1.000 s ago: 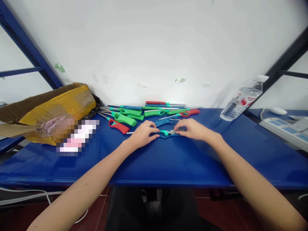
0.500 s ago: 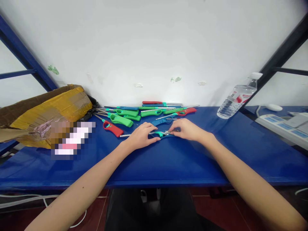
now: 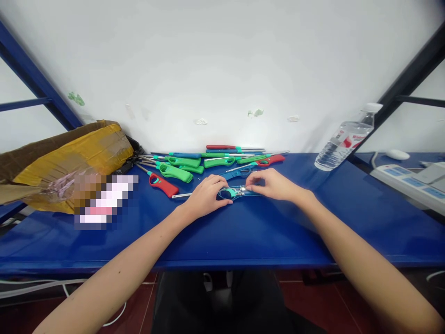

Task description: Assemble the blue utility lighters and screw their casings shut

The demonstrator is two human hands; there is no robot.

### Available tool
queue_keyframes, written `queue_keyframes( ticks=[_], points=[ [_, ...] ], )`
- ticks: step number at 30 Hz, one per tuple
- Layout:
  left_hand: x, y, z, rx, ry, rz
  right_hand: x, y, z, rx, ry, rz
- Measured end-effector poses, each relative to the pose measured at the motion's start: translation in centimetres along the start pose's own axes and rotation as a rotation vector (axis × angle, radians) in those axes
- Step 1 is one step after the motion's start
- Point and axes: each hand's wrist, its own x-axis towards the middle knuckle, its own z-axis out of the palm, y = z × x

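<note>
Blue opened plastic lighter casing [image 3: 238, 195] lies between the hands. Left hand [image 3: 205, 195] clamped on its rod end, thumb and fingers at opposite edges. Right hand [image 3: 273, 183]: thumb and fingertips close together at the casing's inside; cannot tell if pinching. Long axis crosswise, slim metal rod [image 3: 181, 196] pointing left past left hand. Beneath: glossy blue tabletop [image 3: 243, 236]. Beyond hands: red, green and blue long-stemmed lighters [image 3: 176, 172], white wall [image 3: 222, 60].

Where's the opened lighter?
In the head view, the opened lighter is central, between the left hand and right hand, in front of another blue lighter.
</note>
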Motion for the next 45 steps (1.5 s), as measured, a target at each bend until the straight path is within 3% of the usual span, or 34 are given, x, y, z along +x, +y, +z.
queue_keyframes(
  ticks=[5,15,24,33,45],
  points=[
    [-0.1,0.1,0.0,0.044,0.016,0.028,0.0,0.3,0.1,0.139,0.013,0.053],
    [-0.3,0.1,0.1,0.138,-0.006,0.071,0.1,0.6,0.4,0.155,0.010,0.073],
    [-0.4,-0.3,-0.3,0.124,-0.015,0.020,0.3,1.1,0.1,-0.006,-0.042,0.075],
    [-0.5,-1.2,-0.4,0.085,-0.017,0.039,0.3,2.1,0.5,-0.161,-0.038,-0.041],
    [-0.4,-1.5,-0.1,0.050,-0.072,-0.028,0.4,1.9,0.9,-0.178,-0.008,-0.138]
  ],
)
